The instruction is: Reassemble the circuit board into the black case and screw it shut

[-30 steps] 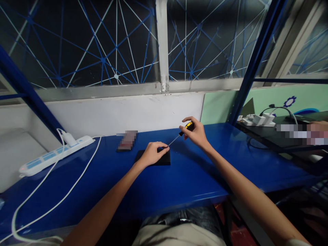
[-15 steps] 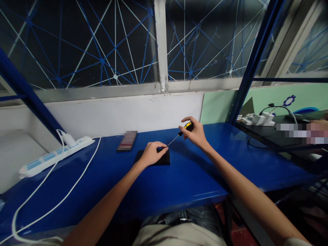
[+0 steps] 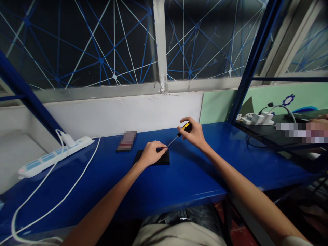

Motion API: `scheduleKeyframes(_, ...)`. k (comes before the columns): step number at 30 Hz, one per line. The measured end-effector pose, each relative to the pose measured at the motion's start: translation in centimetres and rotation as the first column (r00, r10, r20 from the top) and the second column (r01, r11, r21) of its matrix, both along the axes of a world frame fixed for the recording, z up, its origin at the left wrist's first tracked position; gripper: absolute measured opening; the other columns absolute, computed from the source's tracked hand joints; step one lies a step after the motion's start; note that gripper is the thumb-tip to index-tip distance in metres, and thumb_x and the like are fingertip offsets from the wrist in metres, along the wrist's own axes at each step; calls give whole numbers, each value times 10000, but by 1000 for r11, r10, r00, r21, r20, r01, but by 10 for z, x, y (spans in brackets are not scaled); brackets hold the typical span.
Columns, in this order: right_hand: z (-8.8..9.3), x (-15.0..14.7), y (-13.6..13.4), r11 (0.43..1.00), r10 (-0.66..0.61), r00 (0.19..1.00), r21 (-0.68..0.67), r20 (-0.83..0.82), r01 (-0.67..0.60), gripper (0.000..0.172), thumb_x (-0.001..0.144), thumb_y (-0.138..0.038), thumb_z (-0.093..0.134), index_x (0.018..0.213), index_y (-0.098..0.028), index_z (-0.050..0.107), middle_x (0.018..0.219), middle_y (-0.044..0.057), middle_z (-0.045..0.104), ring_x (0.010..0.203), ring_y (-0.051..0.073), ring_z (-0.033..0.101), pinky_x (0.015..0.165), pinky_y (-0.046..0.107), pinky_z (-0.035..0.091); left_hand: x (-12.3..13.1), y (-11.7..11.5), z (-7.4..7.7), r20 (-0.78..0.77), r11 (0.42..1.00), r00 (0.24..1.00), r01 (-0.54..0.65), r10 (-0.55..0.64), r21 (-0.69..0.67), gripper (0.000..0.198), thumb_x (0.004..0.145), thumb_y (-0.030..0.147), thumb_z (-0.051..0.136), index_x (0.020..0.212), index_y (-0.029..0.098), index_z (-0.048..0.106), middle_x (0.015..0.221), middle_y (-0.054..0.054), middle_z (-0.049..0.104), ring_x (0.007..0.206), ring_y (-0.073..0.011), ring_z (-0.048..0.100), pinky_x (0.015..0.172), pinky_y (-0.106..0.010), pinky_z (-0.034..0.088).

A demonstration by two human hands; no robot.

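My right hand (image 3: 195,133) is closed round the black and yellow handle of a screwdriver (image 3: 187,127), which slants down to the left. Its thin metal shaft ends at the fingertips of my left hand (image 3: 153,152). There the left thumb and forefinger are pinched together, and whatever small thing sits between them is too small to make out. That hand rests over a flat black rectangular block (image 3: 163,160) on the blue table (image 3: 189,177), hiding much of its top.
A blurred phone-like slab (image 3: 126,140) lies behind my left hand. On the left stands a white power strip (image 3: 55,157) with a trailing white cable (image 3: 84,178). Another power strip (image 3: 256,119) sits on a dark desk at the right, near another person's hand (image 3: 317,127).
The yellow marks on the screwdriver handle show differently, so it has turned slightly in my right hand. Both hands keep nearly the same place.
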State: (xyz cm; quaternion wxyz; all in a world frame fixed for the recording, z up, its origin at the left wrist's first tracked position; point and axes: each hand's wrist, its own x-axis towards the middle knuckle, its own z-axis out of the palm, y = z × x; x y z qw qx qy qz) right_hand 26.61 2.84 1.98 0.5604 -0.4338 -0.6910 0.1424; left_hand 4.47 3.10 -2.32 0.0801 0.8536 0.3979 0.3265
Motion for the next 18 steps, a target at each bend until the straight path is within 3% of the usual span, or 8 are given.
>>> scheduleKeyframes(18, -4, 2, 5, 999, 26, 997, 21, -75, -25, 247, 797, -318, 607, 1007, -194, 569, 459, -54, 569, 399, 133, 575, 489, 245, 461, 4, -1, 2, 74, 998, 997, -7, 2, 69, 95, 821, 223, 679, 823, 211, 773, 833, -39, 759, 775, -212, 688, 747, -332, 526)
